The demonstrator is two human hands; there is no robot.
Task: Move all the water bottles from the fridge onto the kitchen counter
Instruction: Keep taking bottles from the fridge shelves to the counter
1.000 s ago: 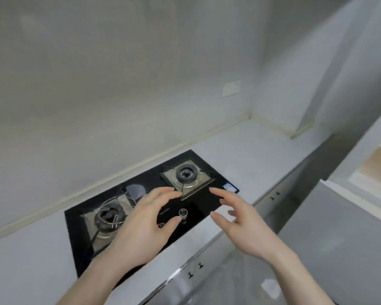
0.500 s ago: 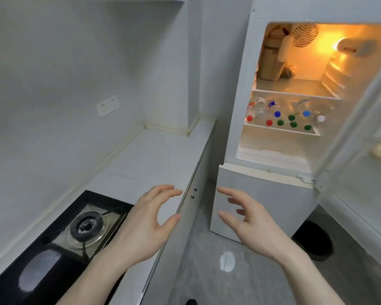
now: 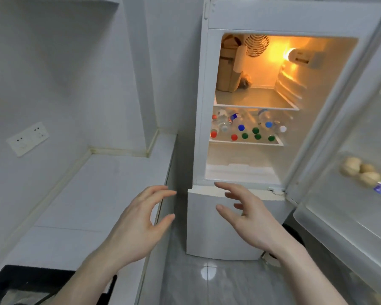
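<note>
Pale grey walls (image 3: 59, 69), white wall socket (image 3: 28, 138), glossy grey tiled floor (image 3: 207, 280), black hob (image 3: 20, 287) at lower left

No text, brand, number or sign can be read anywhere in the view. The water bottles (image 3: 240, 128) on the fridge's (image 3: 209, 16) lower shelf carry blue and white labels, but any print on them is too small and blurred to make out. The wall socket (image 3: 28, 138) above the counter (image 3: 92, 194) shows no legible marking.
</note>
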